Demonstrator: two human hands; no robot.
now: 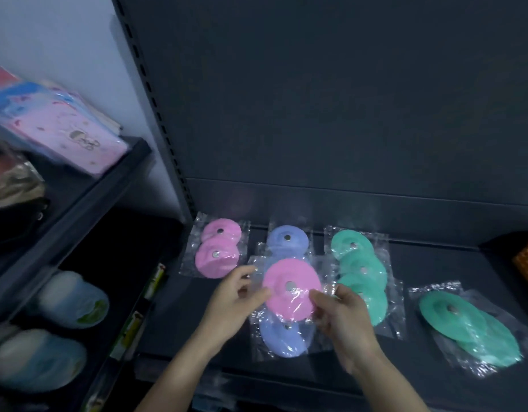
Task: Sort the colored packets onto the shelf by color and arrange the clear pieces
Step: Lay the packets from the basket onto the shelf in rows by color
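Both of my forearms are reaching in from the near edge. My left hand (233, 298) is pinching the left side of a pink packet (291, 288), and my right hand (343, 319) is gripping its right side with curled fingers. I am holding this packet, a pink disc with a small metal centre in clear wrap, just above the dark shelf (435, 263), left of the middle.

Directly under it, a near blue packet (283, 340) is lying flat and showing below my fingers. Out to the right, a green packet (470, 331) is lying by itself at a slant, apart from the others.

Just beyond my right hand, a pile of green packets (360, 275) is running from near to far, overlapping one another. Past the packet I am holding, a far blue disc (288, 239) is peeking out; whether it shares a wrapper with the near one I cannot tell. To its left, a second pink packet (218, 248) with two discs is lying close to the back panel.

At the far right edge an orange ridged thing (527, 263) is showing. On the left-hand racks, blurred pale blue bundles (69, 298) are sitting low, and pink patterned packs (72, 132) are leaning higher up.
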